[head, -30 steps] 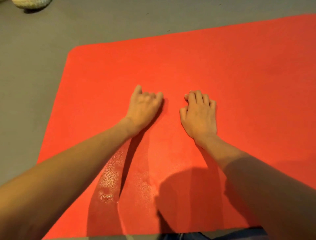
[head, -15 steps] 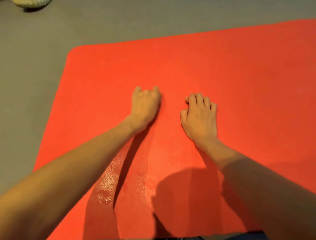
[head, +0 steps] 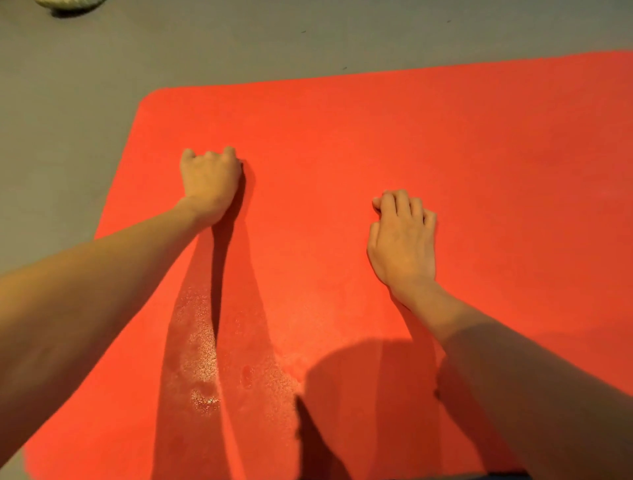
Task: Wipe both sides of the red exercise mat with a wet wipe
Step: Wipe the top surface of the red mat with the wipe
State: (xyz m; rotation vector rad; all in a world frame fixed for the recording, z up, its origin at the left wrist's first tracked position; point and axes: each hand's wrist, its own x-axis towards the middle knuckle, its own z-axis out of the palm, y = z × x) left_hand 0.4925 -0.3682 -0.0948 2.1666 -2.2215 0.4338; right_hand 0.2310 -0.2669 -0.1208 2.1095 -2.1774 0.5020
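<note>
The red exercise mat (head: 376, 137) lies flat on a grey floor and fills most of the view. My left hand (head: 210, 185) is balled up and pressed knuckles-up on the mat near its far left corner. The wet wipe stays hidden under the curled fingers. A glistening wet streak (head: 202, 342) runs from the near edge up to that hand. My right hand (head: 402, 240) rests palm-down on the mat's middle, fingers loosely bent and holding nothing.
Grey floor (head: 68, 102) surrounds the mat on the left and far sides. A pale rounded object (head: 68, 4) sits at the top left edge of the view. The mat continues out of view to the right.
My left hand slid leftward and farther away across the mat, widening the gap between the hands. My right hand stayed planted in about the same spot.
</note>
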